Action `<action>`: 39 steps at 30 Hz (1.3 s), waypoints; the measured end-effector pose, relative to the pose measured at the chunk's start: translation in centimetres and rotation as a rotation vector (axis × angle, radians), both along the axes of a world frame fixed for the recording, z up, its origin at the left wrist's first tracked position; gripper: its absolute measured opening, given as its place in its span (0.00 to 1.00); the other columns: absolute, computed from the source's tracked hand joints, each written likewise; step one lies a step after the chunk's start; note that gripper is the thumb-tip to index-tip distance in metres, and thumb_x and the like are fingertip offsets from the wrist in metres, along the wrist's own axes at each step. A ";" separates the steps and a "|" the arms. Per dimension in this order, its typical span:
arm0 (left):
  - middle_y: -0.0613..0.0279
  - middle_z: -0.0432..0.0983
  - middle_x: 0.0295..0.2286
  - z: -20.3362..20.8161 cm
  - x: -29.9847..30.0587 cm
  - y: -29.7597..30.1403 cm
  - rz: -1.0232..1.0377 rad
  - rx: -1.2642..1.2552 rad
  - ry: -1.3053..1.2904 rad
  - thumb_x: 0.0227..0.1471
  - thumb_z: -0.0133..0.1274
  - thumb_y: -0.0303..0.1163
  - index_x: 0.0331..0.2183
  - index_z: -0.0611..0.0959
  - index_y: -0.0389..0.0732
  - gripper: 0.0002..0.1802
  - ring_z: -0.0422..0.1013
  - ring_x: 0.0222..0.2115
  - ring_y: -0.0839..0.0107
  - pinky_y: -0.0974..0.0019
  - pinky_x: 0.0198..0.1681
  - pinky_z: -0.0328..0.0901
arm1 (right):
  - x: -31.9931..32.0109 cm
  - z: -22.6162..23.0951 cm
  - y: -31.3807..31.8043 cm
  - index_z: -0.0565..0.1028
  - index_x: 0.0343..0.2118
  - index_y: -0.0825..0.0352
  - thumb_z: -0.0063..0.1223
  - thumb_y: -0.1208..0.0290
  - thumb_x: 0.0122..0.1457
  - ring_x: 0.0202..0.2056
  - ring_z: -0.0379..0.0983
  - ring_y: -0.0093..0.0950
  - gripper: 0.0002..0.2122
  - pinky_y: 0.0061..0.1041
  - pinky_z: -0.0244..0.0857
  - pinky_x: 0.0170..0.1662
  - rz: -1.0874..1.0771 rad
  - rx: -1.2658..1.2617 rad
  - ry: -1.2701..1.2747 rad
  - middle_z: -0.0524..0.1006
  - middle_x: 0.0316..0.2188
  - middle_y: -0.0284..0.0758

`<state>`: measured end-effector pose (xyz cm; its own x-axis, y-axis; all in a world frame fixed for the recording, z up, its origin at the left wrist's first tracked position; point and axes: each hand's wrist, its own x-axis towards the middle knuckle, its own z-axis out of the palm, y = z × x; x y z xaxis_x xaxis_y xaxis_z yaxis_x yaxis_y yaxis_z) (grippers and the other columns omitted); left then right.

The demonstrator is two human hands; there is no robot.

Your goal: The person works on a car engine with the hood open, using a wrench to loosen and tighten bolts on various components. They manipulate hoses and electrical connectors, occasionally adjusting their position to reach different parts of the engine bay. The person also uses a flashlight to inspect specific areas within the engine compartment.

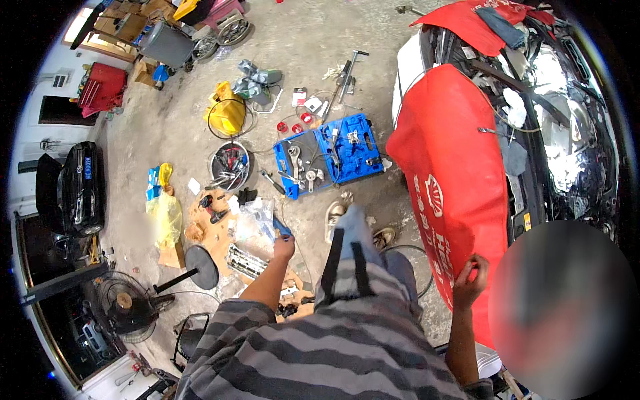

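Blue object (281,227) in the left hand (285,247) points forward, slanting leftward.

workshop interior, viewed from above. a stained grey concrete floor (157,130) extends to a white wall (32,137) at left, with a dark rectangular panel (67,111). along this side stand a red tool cabinet (107,85), a parked black car (85,193) and a black pedestal fan (125,301). upper left: a grey bin (167,45), cardboard boxes (121,30) and a brightly lit opening (72,28).
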<state>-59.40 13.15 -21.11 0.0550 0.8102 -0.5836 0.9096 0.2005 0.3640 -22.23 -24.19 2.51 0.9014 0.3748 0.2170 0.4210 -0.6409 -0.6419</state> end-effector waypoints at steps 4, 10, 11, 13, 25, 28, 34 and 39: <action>0.43 0.72 0.36 -0.4 9.5 2.1 -0.412 -0.001 0.059 0.44 0.47 0.38 0.39 0.75 0.36 0.21 0.70 0.37 0.52 0.58 0.42 0.64 | -5.0 -7.7 0.2 0.69 0.36 0.73 0.46 0.80 0.52 0.31 0.68 0.30 0.09 0.26 0.62 0.36 -0.052 -0.042 0.219 0.71 0.29 0.40; 0.49 0.65 0.43 -22.5 13.2 9.2 -1.045 0.037 0.457 0.47 0.42 0.39 0.41 0.75 0.38 0.21 0.59 0.48 0.54 0.51 0.48 0.56 | -13.2 -22.2 6.8 0.67 0.41 0.73 0.45 0.76 0.54 0.32 0.69 0.25 0.12 0.22 0.63 0.36 -0.201 -0.116 0.776 0.72 0.31 0.38; 0.50 0.65 0.44 -27.6 14.0 10.6 -1.228 0.120 0.535 0.49 0.40 0.38 0.43 0.74 0.38 0.21 0.57 0.50 0.56 0.50 0.52 0.51 | -14.5 -25.3 7.7 0.66 0.43 0.73 0.45 0.73 0.55 0.30 0.69 0.24 0.13 0.22 0.64 0.33 -0.195 -0.102 0.758 0.71 0.30 0.36; 0.50 0.63 0.48 -37.0 11.8 16.1 -1.330 0.305 0.694 0.52 0.36 0.38 0.45 0.73 0.38 0.22 0.53 0.53 0.55 0.48 0.54 0.44 | -16.1 -30.0 11.7 0.65 0.44 0.73 0.45 0.73 0.56 0.30 0.69 0.22 0.14 0.23 0.64 0.33 -0.256 -0.067 0.933 0.72 0.30 0.35; 0.53 0.76 0.28 -26.2 8.1 24.9 -1.361 -0.191 0.517 0.45 0.45 0.33 0.27 0.81 0.43 0.11 0.73 0.30 0.56 0.57 0.32 0.68 | -14.2 -25.3 21.3 0.71 0.36 0.72 0.44 0.72 0.55 0.34 0.71 0.31 0.10 0.27 0.63 0.38 -0.042 -0.283 0.935 0.73 0.30 0.42; 0.54 0.75 0.23 -9.7 7.6 25.4 -1.426 -0.295 0.215 0.43 0.46 0.34 0.24 0.80 0.43 0.09 0.72 0.25 0.53 0.52 0.27 0.65 | -12.8 -18.9 26.3 0.70 0.41 0.68 0.45 0.72 0.53 0.42 0.67 0.41 0.12 0.32 0.60 0.47 0.256 -0.085 0.998 0.72 0.38 0.44; 0.50 0.66 0.45 26.0 19.9 20.3 -1.581 -0.609 -0.184 0.51 0.48 0.35 0.46 0.72 0.39 0.20 0.64 0.44 0.60 0.66 0.49 0.57 | -10.8 -3.1 31.0 0.65 0.47 0.68 0.44 0.65 0.56 0.49 0.61 0.40 0.17 0.36 0.54 0.51 0.559 0.280 0.545 0.65 0.47 0.44; 0.63 0.72 0.27 35.3 28.7 10.5 -1.245 -0.894 -0.480 0.51 0.49 0.31 0.34 0.78 0.35 0.11 0.64 0.25 0.78 0.74 0.29 0.60 | -6.1 8.7 20.9 0.70 0.23 0.70 0.47 0.62 0.55 0.19 0.63 0.37 0.14 0.34 0.55 0.23 0.378 0.426 0.571 0.67 0.16 0.44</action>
<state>-30.72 23.63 14.21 0.6966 -0.4514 -0.5577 0.5034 -0.2464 0.8282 -28.32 -3.24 11.26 0.7451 0.6653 -0.0457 0.0940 -0.1727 -0.9805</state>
